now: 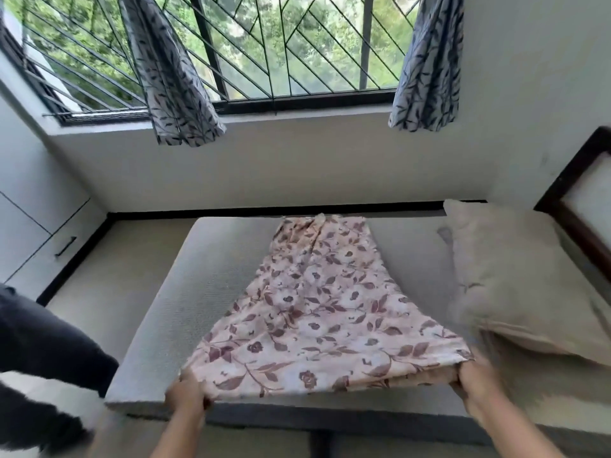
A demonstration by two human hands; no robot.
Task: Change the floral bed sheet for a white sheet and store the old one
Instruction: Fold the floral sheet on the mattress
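Note:
The floral bed sheet (317, 312), pink with dark red flowers and leaves, lies folded into a long strip across the bare grey mattress (185, 292). It runs from the near edge to the far edge by the wall. My left hand (185, 393) grips its near left corner. My right hand (476, 375) grips its near right corner. The near edge is stretched between both hands at the mattress front edge. No white sheet is in view.
A cream pillow (509, 276) lies on the mattress to the right, beside the dark wooden headboard (572, 200). A barred window with patterned curtains (172, 74) is on the far wall. White drawers (36, 233) stand at left, and a dark cloth (43, 352) is at lower left.

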